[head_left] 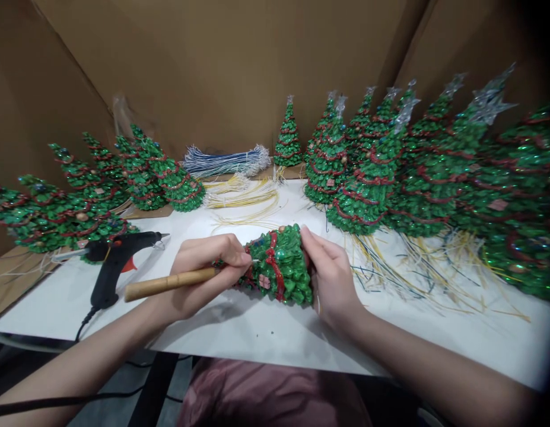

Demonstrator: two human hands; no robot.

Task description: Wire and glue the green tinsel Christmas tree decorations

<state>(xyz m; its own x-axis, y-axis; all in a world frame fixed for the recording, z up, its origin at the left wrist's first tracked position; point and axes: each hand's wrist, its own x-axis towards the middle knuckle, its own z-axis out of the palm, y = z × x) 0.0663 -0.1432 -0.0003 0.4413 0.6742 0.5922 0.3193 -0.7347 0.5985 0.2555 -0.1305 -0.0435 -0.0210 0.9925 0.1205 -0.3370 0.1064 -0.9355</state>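
A small green Christmas tree figurine [287,267] with red garlands and a pink gift lies on its side just above the white tabletop, its base turned right. My right hand [332,276] is closed around the base end. My left hand [212,270] grips a slim tool with a wooden handle [170,284], pen-like, its thin pale tip touching or nearly touching the tree's side. The exact kind of tool is unclear. Fingers of the left hand cover the tree's narrow top.
A black hot glue gun [112,267] with a cord lies left. Treetops without stars [174,178] stand behind it; starred trees [368,184] crowd the right, loose wires [390,270] under them. Bundles of blue wires [225,160] and yellow wires [245,193] lie at the back before cardboard [212,65].
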